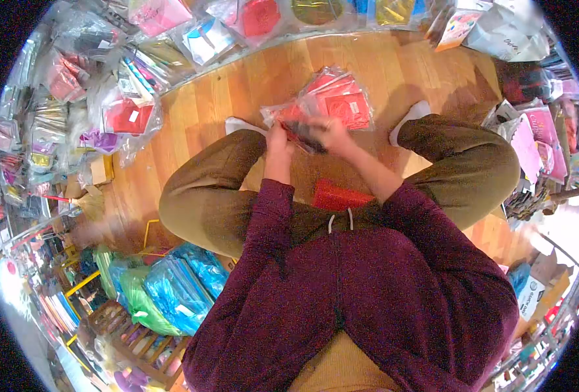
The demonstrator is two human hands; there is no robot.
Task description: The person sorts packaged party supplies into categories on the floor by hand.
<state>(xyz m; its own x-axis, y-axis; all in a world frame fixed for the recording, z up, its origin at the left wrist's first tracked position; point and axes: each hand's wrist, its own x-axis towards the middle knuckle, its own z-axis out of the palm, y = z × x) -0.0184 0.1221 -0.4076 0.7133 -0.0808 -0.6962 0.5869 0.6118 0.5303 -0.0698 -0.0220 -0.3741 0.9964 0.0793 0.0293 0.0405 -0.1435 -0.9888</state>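
**Dark packet held two-handed!**

Upper centre of the frame, the dark packet (306, 135) is gripped between left hand (278, 138) and right hand (332, 136), both closed on it; red plastic-wrapped packets (347, 110) are spread on the wooden floor (217, 98) just beyond.

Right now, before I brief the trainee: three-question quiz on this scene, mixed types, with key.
1. True or false: the left hand and right hand both hold a dark, flat packet.
2. On the brown wooden floor, flat packets in clear plastic lie beyond the hands. Their colour? A) blue B) red C) green
3. Fill in: the shiny green plastic bag lies on the person's ____ side.
Key: 1 true; 2 B; 3 left
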